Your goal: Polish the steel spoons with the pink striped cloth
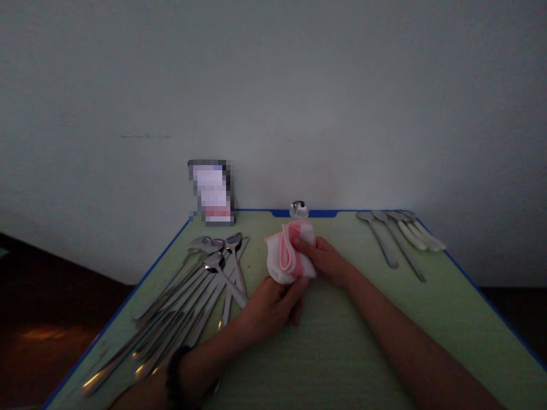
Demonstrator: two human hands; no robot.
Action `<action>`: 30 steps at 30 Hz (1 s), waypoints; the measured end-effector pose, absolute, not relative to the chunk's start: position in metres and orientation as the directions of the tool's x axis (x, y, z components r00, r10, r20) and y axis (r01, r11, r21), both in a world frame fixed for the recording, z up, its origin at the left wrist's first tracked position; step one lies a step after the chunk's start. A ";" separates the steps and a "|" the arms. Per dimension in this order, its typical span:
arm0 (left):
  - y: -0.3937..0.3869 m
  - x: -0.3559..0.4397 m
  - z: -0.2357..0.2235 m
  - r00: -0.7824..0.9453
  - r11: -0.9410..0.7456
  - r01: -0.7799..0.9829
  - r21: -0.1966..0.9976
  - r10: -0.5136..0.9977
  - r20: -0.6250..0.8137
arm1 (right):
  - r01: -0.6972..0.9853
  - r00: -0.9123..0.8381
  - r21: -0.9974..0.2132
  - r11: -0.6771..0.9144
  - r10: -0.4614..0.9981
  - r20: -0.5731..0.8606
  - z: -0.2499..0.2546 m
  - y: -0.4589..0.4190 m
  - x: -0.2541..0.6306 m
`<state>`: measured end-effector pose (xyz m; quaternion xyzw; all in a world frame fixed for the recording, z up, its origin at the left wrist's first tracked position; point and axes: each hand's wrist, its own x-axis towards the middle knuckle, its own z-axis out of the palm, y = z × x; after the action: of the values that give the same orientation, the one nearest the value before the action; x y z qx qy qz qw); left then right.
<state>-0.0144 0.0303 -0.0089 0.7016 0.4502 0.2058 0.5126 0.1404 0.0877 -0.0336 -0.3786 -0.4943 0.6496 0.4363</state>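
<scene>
A folded pink and white cloth (pixel 289 253) is gripped by my right hand (pixel 322 259), the thumb pressing on its front. Above the cloth shows the shiny round bowl of a spoon (pixel 299 209), held upright with its handle hidden behind the cloth and my fingers. My left hand (pixel 273 304) is closed just below the cloth, around the lower part of the spoon, which I cannot see directly. On the left, close to my left forearm, lies a pile of metal spoons and other long-handled cutlery (pixel 200 290).
More spoons (pixel 384 239) lie on the right of the green table (pixel 342 353), beside several pieces with white handles (pixel 421 233). A phone (pixel 212 191) with a blurred screen leans against the grey wall (pixel 342 102) at the back left. Blue trim edges the tabletop.
</scene>
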 end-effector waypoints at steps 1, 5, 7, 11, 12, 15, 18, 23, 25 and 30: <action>0.030 -0.015 -0.009 0.514 -0.065 0.409 0.910 0.841 -0.171 | -0.193 -0.337 -0.972 -0.133 0.940 -0.062 -0.034 0.088 0.140; 0.030 -0.015 -0.011 0.526 -0.057 0.371 0.927 0.835 -0.159 | -0.207 -0.343 -0.967 -0.147 0.937 -0.069 -0.033 0.088 0.140; 0.030 -0.015 -0.013 0.529 -0.053 0.352 0.934 0.835 -0.152 | -0.214 -0.339 -0.965 -0.151 0.938 -0.072 -0.032 0.088 0.140; 0.030 -0.015 -0.016 0.525 -0.002 0.307 0.952 0.834 -0.168 | -0.234 -0.352 -0.959 -0.159 0.933 -0.069 -0.030 0.087 0.139; 0.030 -0.015 -0.016 0.523 0.008 0.308 0.951 0.834 -0.177 | -0.236 -0.353 -0.959 -0.158 0.933 -0.067 -0.030 0.087 0.139; 0.030 -0.015 -0.015 0.518 0.017 0.327 0.945 0.833 -0.194 | -0.243 -0.355 -0.957 -0.161 0.932 -0.066 -0.030 0.086 0.139; 0.029 -0.015 -0.013 0.517 0.008 0.334 0.942 0.834 -0.191 | -0.250 -0.360 -0.954 -0.168 0.930 -0.069 -0.030 0.087 0.140; 0.029 -0.015 -0.013 0.528 -0.011 0.324 0.946 0.832 -0.171 | -0.235 -0.365 -0.958 -0.166 0.928 -0.072 -0.030 0.086 0.140; 0.029 -0.016 -0.014 0.536 -0.021 0.316 0.949 0.829 -0.161 | -0.239 -0.368 -0.957 -0.168 0.927 -0.071 -0.030 0.087 0.140; 0.030 -0.016 -0.017 0.532 -0.023 0.311 0.950 0.833 -0.154 | -0.230 -0.370 -0.959 -0.168 0.926 -0.073 -0.031 0.088 0.141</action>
<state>-0.0156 0.0301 -0.0172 0.6756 0.4230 0.2345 0.5564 0.1407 0.0881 -0.0313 -0.3614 -0.4814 0.6733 0.4294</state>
